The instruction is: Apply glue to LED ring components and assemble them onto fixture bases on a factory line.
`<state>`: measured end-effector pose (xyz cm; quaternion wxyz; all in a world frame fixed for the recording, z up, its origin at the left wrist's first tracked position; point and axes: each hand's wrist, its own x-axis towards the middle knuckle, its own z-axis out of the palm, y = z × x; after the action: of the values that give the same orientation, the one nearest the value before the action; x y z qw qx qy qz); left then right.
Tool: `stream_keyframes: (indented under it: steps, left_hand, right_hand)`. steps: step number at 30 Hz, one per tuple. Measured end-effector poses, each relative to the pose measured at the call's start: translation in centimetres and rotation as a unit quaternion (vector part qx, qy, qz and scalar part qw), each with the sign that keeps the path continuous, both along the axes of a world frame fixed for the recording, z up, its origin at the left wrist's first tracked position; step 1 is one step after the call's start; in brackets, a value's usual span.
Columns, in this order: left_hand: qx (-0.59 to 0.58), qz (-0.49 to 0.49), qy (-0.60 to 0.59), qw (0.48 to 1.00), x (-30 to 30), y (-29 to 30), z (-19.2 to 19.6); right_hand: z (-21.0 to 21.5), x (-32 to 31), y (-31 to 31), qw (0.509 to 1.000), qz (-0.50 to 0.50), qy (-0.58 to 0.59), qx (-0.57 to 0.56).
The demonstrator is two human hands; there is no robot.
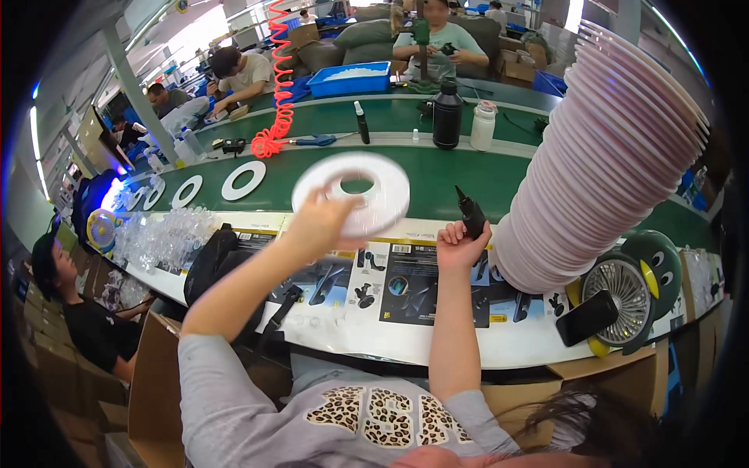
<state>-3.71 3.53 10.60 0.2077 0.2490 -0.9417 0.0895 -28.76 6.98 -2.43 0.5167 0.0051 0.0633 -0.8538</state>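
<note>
Busy workshop, viewed from above through the head camera: co-workers sat or stood beyond a long green work surface (460, 183), near a blue bin (349, 81) of white pieces. Closest to the wearer ran a white tabletop (390, 339), partly covered by dark printed sheets (409, 292). Above the far edge of this tabletop, the left hand (320, 222) held up a flat white ring (388, 195), its fingers closed on the near side, beside the central hole; motion blur hid their exact grip. The right hand (460, 248), palm up, had its fingers curled around a small black bottle (473, 220), whose pointed nozzle tilted upward and left. A tall, leaning stack of white rings (581, 168) stood just right of that hand, with a round fan (620, 300) and a black phone (587, 318) near its base. More single rings (231, 188) lay in a row on the green surface at left, beyond a heap of clear plastic parts (164, 234).
</note>
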Motion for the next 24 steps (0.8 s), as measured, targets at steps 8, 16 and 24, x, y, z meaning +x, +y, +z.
stream_keyframes:
  steps: [8,16,24]
  left_hand:
    - [0.069,-0.111,-0.05,0.99,1.8,2.1,-11.2]
    - [0.065,-0.052,-0.008,0.996,2.0,5.8,-12.0]
    - [0.159,0.298,-0.029,0.941,10.8,5.8,-13.0]
  right_hand:
    - [1.7,0.5,1.1,0.995,-0.002,0.101,-0.015]
    - [2.2,1.4,0.8,0.993,0.039,0.11,0.022]
    - [3.3,2.1,1.0,0.992,0.06,0.108,0.015]
